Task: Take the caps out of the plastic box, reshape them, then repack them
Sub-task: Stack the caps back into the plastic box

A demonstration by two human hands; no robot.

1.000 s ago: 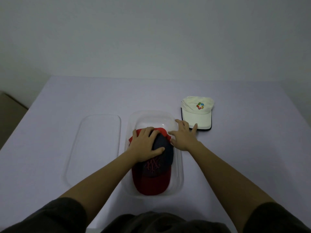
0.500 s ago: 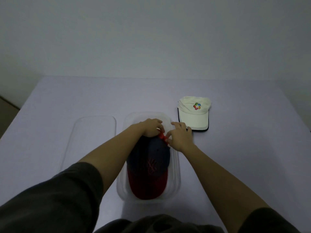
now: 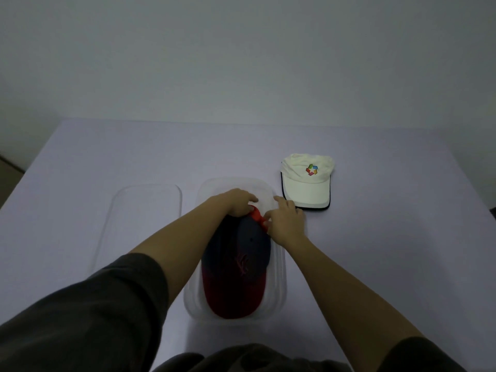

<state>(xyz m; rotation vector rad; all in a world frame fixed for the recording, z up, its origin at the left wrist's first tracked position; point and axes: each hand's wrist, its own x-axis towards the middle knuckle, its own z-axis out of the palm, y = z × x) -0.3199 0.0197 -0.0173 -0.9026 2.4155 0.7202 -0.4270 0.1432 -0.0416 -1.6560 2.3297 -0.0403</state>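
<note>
A navy cap with a red brim (image 3: pixel 241 261) lies in the clear plastic box (image 3: pixel 277 288), brim toward me. At the cap's far end a bit of red fabric sticks up. My left hand (image 3: pixel 237 201) curls over that far end from the left, fingers hooked on the fabric. My right hand (image 3: pixel 285 220) pinches the red part from the right side. A cream cap with a coloured logo (image 3: pixel 307 181) lies on the table to the right of the box's far end.
The box's clear lid (image 3: pixel 142 224) lies flat on the table left of the box. The table (image 3: pixel 389 237) is covered in pale lilac cloth and ends at a plain wall behind.
A second ago my left palm lay flat on the cap's crown. Both hands have since moved to the cap's far end and taken hold of the red fabric there.
</note>
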